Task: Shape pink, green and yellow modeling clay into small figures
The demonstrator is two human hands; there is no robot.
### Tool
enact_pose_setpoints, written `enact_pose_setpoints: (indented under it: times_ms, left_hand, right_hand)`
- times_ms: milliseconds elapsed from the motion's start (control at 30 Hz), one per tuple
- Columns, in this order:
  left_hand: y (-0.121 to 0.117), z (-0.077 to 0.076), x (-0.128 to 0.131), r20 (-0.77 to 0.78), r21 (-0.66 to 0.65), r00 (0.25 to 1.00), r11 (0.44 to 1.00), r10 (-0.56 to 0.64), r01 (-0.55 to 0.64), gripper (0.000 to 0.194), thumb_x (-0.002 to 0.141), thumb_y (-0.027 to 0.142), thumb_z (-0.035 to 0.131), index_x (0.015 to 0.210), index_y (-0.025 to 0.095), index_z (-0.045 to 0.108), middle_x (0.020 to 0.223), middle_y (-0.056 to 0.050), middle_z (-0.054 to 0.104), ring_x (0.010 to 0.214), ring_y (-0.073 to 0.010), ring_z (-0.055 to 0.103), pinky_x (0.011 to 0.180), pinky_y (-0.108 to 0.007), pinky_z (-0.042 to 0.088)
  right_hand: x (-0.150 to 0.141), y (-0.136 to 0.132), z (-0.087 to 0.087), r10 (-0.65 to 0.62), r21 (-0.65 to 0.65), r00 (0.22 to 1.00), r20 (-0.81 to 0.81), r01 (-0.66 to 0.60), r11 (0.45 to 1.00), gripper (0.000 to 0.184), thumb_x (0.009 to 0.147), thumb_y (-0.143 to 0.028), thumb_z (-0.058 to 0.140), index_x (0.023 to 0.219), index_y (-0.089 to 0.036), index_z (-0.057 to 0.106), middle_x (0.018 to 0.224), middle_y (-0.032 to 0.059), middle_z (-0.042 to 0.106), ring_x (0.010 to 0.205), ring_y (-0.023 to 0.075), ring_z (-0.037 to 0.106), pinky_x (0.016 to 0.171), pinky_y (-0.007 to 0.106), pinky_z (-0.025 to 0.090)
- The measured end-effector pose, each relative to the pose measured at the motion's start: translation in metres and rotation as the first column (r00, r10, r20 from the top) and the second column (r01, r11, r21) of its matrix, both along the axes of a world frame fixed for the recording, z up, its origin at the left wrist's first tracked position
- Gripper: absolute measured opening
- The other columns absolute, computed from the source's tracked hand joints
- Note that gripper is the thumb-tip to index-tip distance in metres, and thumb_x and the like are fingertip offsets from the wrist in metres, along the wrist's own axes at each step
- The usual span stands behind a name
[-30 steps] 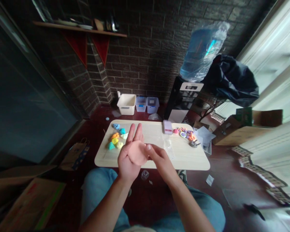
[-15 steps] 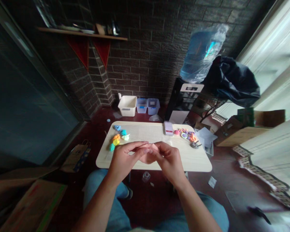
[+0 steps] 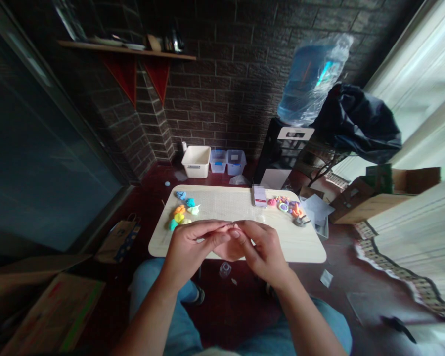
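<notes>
Softly rounded below, smooth pink dough-like piece (image 3: 228, 251); upper edge pinched in both hands (image 3: 185, 251) (image 3: 265, 253).

My left hand (image 3: 185, 249) and my right hand (image 3: 266, 251) are bare, and so are my forearms (image 3: 145, 316), slim at the wrists and broader toward the elbows. I wear loose blue trousers (image 3: 148, 278) that look like denim, faded to a soft mid-blue, smooth and rounded over the knees, darker where shadow falls between my legs. On my left foot is a dark shoe (image 3: 199, 296) with a paler edge; its finer details are too dim to read. A thin strip of my pale top (image 3: 217, 352) shows at my waist.
</notes>
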State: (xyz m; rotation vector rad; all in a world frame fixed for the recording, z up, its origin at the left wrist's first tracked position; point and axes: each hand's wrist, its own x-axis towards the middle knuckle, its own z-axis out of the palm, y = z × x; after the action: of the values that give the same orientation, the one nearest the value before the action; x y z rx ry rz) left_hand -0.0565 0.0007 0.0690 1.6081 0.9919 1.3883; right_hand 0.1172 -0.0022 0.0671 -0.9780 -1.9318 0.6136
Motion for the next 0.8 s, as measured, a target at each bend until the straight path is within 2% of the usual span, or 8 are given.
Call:
enact_pose_setpoints:
  times_ms: [67, 167, 233, 367, 467, 600, 733, 800]
  left_hand:
    - [0.000, -0.002, 0.001, 0.012, -0.026, 1.000, 1.000, 0.008, -0.007, 0.014, 0.074, 0.018, 0.077, 0.087, 0.023, 0.079, 0.089, 0.000, 0.079, 0.082, -0.0157, 0.075, 0.077, -0.019, 0.059]
    - [0.000, -0.006, 0.001, 0.062, -0.068, 0.998, 0.997, 0.033, -0.029, 0.012, 0.079, 0.021, 0.073, 0.090, 0.022, 0.078, 0.094, -0.002, 0.079, 0.089, -0.0160, 0.074, 0.079, -0.019, 0.058]
    - [-0.001, -0.008, 0.001, 0.123, -0.099, 0.991, 0.995, 0.044, -0.032, 0.013, 0.082, 0.024, 0.070, 0.094, 0.022, 0.076, 0.100, -0.003, 0.078, 0.093, -0.0162, 0.073, 0.080, -0.019, 0.058]
    - [-0.001, -0.007, -0.001, 0.134, -0.130, 0.991, 0.991, -0.013, 0.031, 0.027, 0.084, 0.026, 0.070, 0.110, 0.022, 0.071, 0.109, -0.005, 0.075, 0.100, -0.0187, 0.071, 0.084, -0.023, 0.057]
    - [0.002, 0.000, -0.001, -0.004, -0.017, 1.000, 1.000, -0.018, 0.018, 0.033, 0.082, 0.024, 0.071, 0.115, 0.024, 0.069, 0.110, -0.004, 0.075, 0.100, -0.0180, 0.071, 0.087, -0.023, 0.056]
    - [0.003, 0.010, 0.002, -0.161, 0.200, 0.981, 0.977, 0.110, -0.077, 0.012, 0.084, 0.019, 0.068, 0.093, 0.023, 0.076, 0.094, 0.001, 0.079, 0.085, -0.0120, 0.073, 0.080, -0.016, 0.056]
    - [0.000, 0.012, 0.007, -0.214, 0.347, 0.954, 0.929, 0.209, -0.126, 0.011, 0.083, 0.015, 0.069, 0.091, 0.020, 0.075, 0.089, 0.002, 0.079, 0.081, -0.0109, 0.074, 0.078, -0.016, 0.056]
    - [-0.002, 0.008, 0.008, -0.211, 0.375, 0.946, 0.914, 0.247, -0.155, 0.012, 0.082, 0.014, 0.070, 0.091, 0.020, 0.074, 0.089, 0.002, 0.079, 0.081, -0.0111, 0.073, 0.078, -0.017, 0.056]
  right_hand:
    - [0.001, 0.000, -0.001, 0.005, -0.020, 1.000, -0.004, -0.006, 1.000, 0.026, 0.097, -0.029, 0.047, 0.079, -0.017, 0.062, 0.069, 0.0019, 0.061, 0.063, 0.0122, 0.054, 0.060, 0.023, 0.040]
    - [0.002, -0.002, -0.005, 0.055, -0.178, 0.994, -0.090, -0.071, 0.982, 0.021, 0.094, -0.035, 0.054, 0.099, -0.018, 0.064, 0.082, 0.0032, 0.068, 0.068, 0.0129, 0.059, 0.061, 0.022, 0.043]
    - [0.002, -0.002, -0.009, 0.042, -0.273, 0.987, -0.153, -0.084, 0.958, 0.027, 0.090, -0.039, 0.061, 0.107, -0.018, 0.063, 0.087, 0.0035, 0.070, 0.069, 0.0132, 0.060, 0.058, 0.021, 0.045]
    - [0.001, -0.004, -0.013, -0.065, -0.288, 0.991, -0.116, 0.029, 0.957, 0.025, 0.092, -0.039, 0.057, 0.083, -0.017, 0.065, 0.069, 0.0011, 0.066, 0.060, 0.0121, 0.056, 0.054, 0.021, 0.042]
    - [0.001, -0.006, -0.010, -0.072, -0.255, 0.996, -0.044, 0.059, 0.965, 0.027, 0.093, -0.038, 0.056, 0.077, -0.017, 0.063, 0.065, 0.0009, 0.065, 0.059, 0.0123, 0.057, 0.055, 0.021, 0.041]
    - [0.000, -0.009, -0.002, -0.056, -0.191, 0.998, -0.040, 0.047, 0.980, 0.025, 0.096, -0.036, 0.051, 0.084, -0.018, 0.062, 0.067, 0.0006, 0.064, 0.060, 0.0121, 0.058, 0.057, 0.021, 0.041]
    - [-0.004, -0.010, 0.000, -0.108, -0.069, 0.993, -0.052, 0.104, 0.992, 0.027, 0.098, -0.029, 0.047, 0.074, -0.019, 0.056, 0.060, -0.0025, 0.055, 0.055, 0.0095, 0.051, 0.054, 0.020, 0.037]
    - [-0.004, -0.010, 0.000, -0.120, -0.039, 0.992, -0.040, 0.119, 0.992, 0.030, 0.097, -0.028, 0.047, 0.070, -0.019, 0.052, 0.058, -0.0035, 0.051, 0.053, 0.0088, 0.047, 0.052, 0.020, 0.034]
